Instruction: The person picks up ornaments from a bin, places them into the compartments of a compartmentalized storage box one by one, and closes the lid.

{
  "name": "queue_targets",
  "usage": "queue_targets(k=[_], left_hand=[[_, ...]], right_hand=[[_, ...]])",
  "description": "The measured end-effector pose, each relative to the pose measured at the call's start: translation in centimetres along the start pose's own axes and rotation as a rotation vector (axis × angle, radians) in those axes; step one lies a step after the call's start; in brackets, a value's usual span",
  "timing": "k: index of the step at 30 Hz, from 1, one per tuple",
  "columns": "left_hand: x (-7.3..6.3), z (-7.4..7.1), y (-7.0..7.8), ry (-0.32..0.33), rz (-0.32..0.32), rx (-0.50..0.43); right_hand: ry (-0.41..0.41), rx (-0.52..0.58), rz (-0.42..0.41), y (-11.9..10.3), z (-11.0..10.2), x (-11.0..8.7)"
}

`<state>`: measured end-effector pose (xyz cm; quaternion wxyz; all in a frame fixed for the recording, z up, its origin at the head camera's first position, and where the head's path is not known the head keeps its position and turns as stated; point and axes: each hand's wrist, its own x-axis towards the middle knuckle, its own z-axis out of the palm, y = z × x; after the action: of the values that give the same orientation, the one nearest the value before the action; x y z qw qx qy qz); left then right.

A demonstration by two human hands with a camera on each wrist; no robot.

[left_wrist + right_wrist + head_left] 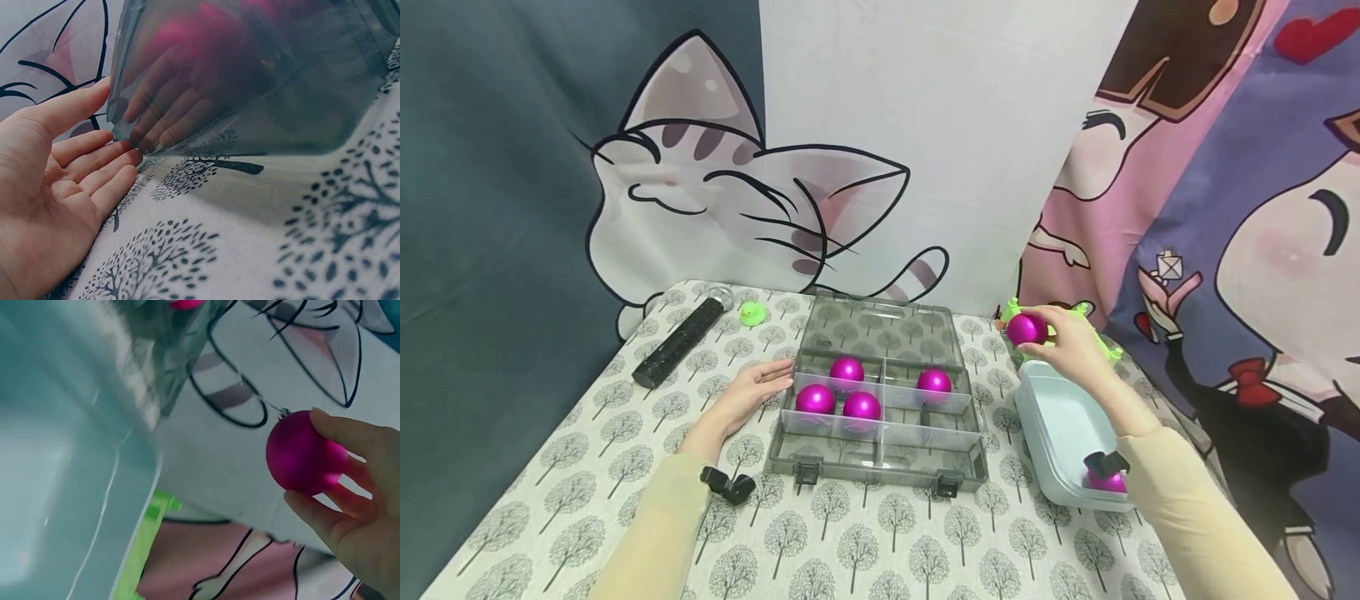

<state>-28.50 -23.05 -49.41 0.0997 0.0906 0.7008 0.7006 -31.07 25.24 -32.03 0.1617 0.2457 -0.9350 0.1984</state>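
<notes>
One magenta bauble between the person's right-hand fingers

smoky translucent plastic case with glossy surface, satin-sheened magenta bauble at its two o'clock, smooth plastic tub at its three, matt tablecloth, creased cloth backdrop

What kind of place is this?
Likely an indoor recording corner: cartoon-print cloth hung behind, a table with a tree-print tablecloth, and black wrist-worn gadgets.
</notes>
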Motion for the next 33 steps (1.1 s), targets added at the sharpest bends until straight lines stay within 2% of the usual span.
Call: queue_targets(k=[9, 18, 23, 33], left_hand=[[0.0, 0.0, 0.2, -0.006, 0.0, -0.01], [0.1, 0.0, 0.1, -0.004, -0.005, -0.006], [0.0, 0.0, 0.1, -0.002, -0.008, 0.0], [0.0, 0.0, 0.2, 0.008, -0.019, -0.011]], right_hand=[[-0.007, 0.162, -0.027, -3.8, 2.5, 1.4], [-0.048, 0.25, -0.065, -7.2, 5.0, 1.0], [-0.091, 0.257, -0.091, -8.2, 6.3, 0.7], [-0.203, 0.18, -0.102, -9.3, 8.7, -0.1]])
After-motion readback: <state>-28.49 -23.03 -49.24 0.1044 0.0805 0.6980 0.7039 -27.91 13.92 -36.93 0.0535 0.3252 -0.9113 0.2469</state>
